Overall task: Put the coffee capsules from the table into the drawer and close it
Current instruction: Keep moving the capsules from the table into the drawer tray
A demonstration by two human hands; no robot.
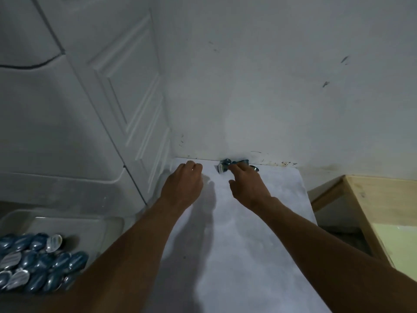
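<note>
Several blue coffee capsules point(226, 166) lie bunched at the far edge of the desk point(248, 222), right against the white wall point(270, 86). My right hand point(247, 184) reaches into them, its fingers stretched out and touching the bunch — whether it grips one already, I cannot tell. My left hand point(184, 184) hovers just beside, fingers curled into a loose fist; if anything is inside it, I can't see it. Both my arms stretch forward over the white desk cover. Down at my left the clear plastic drawer point(67, 222) stands open, with a heap of blue and silver capsules point(38, 263) lying in it — well apart from those by the wall. A wooden frame point(372, 199) sits to my right.
</note>
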